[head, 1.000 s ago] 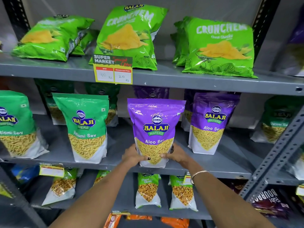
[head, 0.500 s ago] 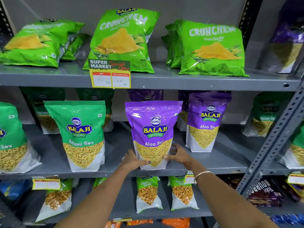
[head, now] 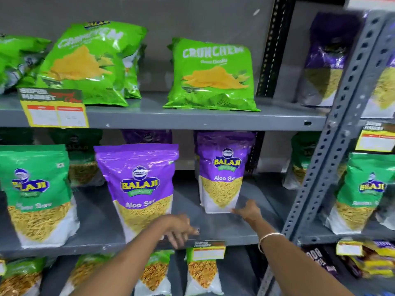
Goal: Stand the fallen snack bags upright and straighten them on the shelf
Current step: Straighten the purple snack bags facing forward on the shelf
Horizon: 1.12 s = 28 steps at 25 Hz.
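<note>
Two purple Aloo Sev bags stand upright on the middle shelf. The front purple bag stands near the shelf's front edge. My left hand hovers just right of its base, fingers apart, holding nothing. The second purple bag stands further back and right. My right hand, with a bangle on the wrist, touches its lower right corner with spread fingers. A green Sev bag stands at the left. On the top shelf, green Crunchem bags lean back; one tilts left.
A grey perforated upright post slants at the right, with more green and purple bags beyond it. Price tags hang on the shelf edges. Small snack bags stand on the lower shelf under my arms.
Both hands have let go of the front purple bag. My right hand has moved right to the second purple bag's base. The view has shifted right.
</note>
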Motion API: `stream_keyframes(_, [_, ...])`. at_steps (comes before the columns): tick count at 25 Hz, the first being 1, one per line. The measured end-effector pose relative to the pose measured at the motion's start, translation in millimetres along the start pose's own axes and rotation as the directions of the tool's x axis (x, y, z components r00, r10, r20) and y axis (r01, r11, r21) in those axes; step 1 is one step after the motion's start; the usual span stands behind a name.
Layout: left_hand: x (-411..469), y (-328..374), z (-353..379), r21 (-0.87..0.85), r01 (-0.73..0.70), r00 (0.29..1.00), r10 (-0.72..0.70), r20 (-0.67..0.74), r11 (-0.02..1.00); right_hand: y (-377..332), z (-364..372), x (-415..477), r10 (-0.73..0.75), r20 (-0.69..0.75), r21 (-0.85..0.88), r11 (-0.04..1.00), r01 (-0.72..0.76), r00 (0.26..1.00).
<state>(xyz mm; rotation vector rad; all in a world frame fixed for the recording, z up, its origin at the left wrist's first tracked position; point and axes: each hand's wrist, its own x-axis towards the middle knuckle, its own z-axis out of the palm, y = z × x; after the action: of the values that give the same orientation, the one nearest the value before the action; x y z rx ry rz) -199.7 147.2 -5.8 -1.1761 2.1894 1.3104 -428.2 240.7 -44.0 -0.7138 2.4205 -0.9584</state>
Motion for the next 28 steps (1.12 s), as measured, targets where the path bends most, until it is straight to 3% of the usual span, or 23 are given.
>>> stream_keyframes(3, [59.3,42.4,11.8,-0.314,-0.318,0.894,0.173,-0.413,0.895,3.2,-8.1,37.9,-0.104,0.084,0.234,0.969,0.082,0.991])
stream_keyframes(5, [86.1,57.8,9.4,-0.429,-0.447,0.823,0.172,-0.542,0.785,-0.4,-6.3,56.9,-0.182,0.134,0.356,0.926,0.124,0.974])
stream_keyframes(8, [99.0,62.5,7.2,-0.507,-0.474,0.781,0.077,-0.62,0.72,-7.0,-4.4,64.6,-0.281,0.17,0.462,0.87,0.175,0.945])
stream_keyframes(13, [80.9,64.5,19.1,-0.462,-0.414,0.745,0.0,-0.667,0.785,6.6,-8.0,56.2,-0.305,0.223,0.537,0.831,0.145,0.926])
stream_keyframes(16, [70.4,59.6,31.4,-0.428,-0.367,0.782,0.025,-0.622,0.826,34.6,-3.0,66.8,-0.327,0.272,0.523,0.84,0.146,0.905])
stream_keyframes(19, [69.6,51.6,40.6,-0.327,-0.311,0.771,0.035,-0.636,0.892,34.8,-23.6,40.3,-0.348,0.277,0.462,0.865,0.193,0.896])
stream_keyframes(28, [18.0,68.2,60.8,-0.159,-0.266,0.759,0.105,-0.643,0.951,50.4,-31.7,16.9,-0.389,0.289,0.441,0.865,0.239,0.875])
